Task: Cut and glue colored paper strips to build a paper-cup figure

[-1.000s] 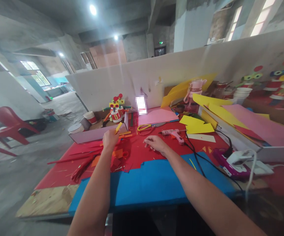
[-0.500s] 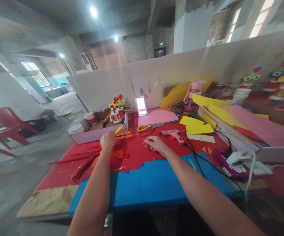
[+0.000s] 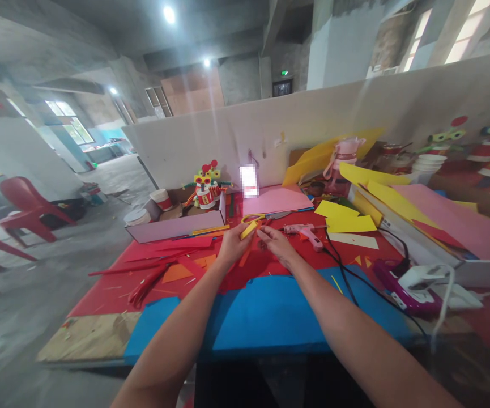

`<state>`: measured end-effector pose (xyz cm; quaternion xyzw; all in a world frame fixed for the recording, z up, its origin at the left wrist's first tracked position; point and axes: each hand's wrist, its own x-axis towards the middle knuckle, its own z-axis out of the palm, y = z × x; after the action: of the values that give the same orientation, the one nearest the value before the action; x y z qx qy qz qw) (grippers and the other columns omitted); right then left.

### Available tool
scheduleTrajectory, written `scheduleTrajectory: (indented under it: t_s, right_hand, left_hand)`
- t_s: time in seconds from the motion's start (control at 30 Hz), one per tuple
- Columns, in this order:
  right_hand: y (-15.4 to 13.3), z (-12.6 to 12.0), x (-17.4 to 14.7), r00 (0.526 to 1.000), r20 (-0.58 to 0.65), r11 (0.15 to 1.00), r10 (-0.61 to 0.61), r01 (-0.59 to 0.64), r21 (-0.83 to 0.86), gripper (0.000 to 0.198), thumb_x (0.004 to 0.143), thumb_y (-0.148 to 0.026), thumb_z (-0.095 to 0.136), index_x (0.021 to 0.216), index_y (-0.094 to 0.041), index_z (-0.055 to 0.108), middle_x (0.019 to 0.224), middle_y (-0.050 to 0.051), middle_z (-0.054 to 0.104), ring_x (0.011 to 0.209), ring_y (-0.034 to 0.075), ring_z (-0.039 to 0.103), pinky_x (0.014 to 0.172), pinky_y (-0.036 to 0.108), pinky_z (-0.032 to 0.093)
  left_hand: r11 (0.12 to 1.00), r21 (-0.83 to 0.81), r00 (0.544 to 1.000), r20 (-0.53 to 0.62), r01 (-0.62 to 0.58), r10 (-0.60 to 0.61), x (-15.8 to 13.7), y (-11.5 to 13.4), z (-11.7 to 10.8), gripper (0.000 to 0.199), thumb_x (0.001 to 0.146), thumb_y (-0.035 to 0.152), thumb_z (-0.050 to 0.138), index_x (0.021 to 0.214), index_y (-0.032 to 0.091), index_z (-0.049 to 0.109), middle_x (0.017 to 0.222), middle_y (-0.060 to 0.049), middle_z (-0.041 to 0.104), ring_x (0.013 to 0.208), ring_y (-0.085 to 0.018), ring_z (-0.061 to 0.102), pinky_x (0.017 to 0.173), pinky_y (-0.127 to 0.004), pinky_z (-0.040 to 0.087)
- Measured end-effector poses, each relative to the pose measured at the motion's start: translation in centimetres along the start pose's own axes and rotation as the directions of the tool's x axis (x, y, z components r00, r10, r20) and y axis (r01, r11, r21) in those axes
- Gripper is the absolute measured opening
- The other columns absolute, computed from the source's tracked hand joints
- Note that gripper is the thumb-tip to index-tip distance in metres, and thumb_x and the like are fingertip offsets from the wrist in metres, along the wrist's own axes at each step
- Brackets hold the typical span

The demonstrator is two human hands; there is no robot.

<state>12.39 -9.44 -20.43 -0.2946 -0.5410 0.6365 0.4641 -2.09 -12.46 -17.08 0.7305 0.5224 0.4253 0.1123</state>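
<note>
My left hand [image 3: 233,245] is closed around a small stack of yellow paper strips [image 3: 249,229] above the red sheet [image 3: 211,294]. Close by on the right, my right hand [image 3: 277,243] has its fingertips pinched at an orange paper strip [image 3: 246,255], which slants down between the two hands. My fingers partly hide where it is gripped. Behind the hands lie scissors with yellow handles [image 3: 251,218]. A pink glue gun [image 3: 306,232] rests to the right of my right hand.
Blue foam sheet [image 3: 270,323] covers the front edge. Paper robot figures [image 3: 206,190] stand in a low box [image 3: 177,226] at left. Yellow cards [image 3: 346,218] and a purple power strip [image 3: 408,289] with cables are at right. Red and orange scraps [image 3: 189,269] lie left.
My left hand has moved right from beside the low box, bringing the yellow strips to my right hand. The two hands now meet, and an orange strip shows between them.
</note>
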Motion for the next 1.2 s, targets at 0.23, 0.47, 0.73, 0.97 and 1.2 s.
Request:
scheduleTrajectory:
  t_s: [0.23,0.47,0.73,0.97,1.2]
  right_hand:
    - [0.4,-1.2,0.5,0.991,-0.129,0.994,0.019,-0.005,0.108,0.036,0.064,-0.050,0.073,0.081,-0.018,0.069,0.072,0.001,0.069,0.061,0.012,0.058,0.057,0.023,0.042]
    - [-0.7,-1.4,0.2,0.982,-0.107,0.948,0.158,-0.120,0.294,0.019,0.072,-0.035,0.072,0.076,-0.017,0.067,0.071,0.003,0.071,0.064,0.013,0.063,0.061,0.023,0.048]
    - [-0.8,-0.8,0.1,0.979,-0.034,0.899,0.201,-0.170,0.404,0.012,0.086,-0.019,0.058,0.074,-0.017,0.059,0.060,-0.001,0.061,0.055,0.011,0.060,0.063,0.028,0.053]
    - [-0.5,-0.6,0.1,0.976,0.036,0.897,0.217,-0.214,0.387,0.014,0.086,-0.024,0.060,0.076,-0.016,0.060,0.063,0.000,0.061,0.053,0.010,0.058,0.059,0.026,0.053]
    - [-0.1,-0.4,0.3,0.967,0.005,0.832,0.256,-0.223,0.508,0.015,0.087,-0.018,0.058,0.072,-0.014,0.059,0.064,0.002,0.063,0.055,0.011,0.059,0.060,0.026,0.052]
  left_hand:
    - [0.996,0.074,0.995,0.086,0.040,-0.046,0.3,-0.8,-0.9,0.030,0.086,0.031,0.052,0.100,0.015,0.072,0.083,-0.003,0.073,0.075,-0.016,0.064,0.070,-0.022,0.046]
    - [0.642,0.722,0.928,-0.001,0.258,-0.372,1.1,-2.6,-4.9,0.041,0.086,0.014,0.041,0.119,0.023,0.063,0.114,-0.011,0.068,0.097,-0.023,0.066,0.079,-0.029,0.048]
    - [0.593,0.789,0.869,0.171,0.160,-0.463,0.8,-5.1,-5.9,0.040,0.080,0.007,0.041,0.109,0.019,0.065,0.116,-0.013,0.066,0.109,-0.025,0.062,0.087,-0.034,0.049]
    - [0.624,0.766,0.877,0.185,0.154,-0.443,0.9,-5.4,-5.5,0.047,0.078,0.004,0.040,0.115,0.020,0.065,0.120,-0.012,0.065,0.113,-0.024,0.060,0.092,-0.033,0.047]
    - [0.989,0.122,0.991,0.089,0.087,-0.098,1.3,-3.1,-7.2,0.044,0.088,0.021,0.037,0.125,0.018,0.061,0.086,-0.006,0.071,0.080,-0.016,0.065,0.072,-0.025,0.051]
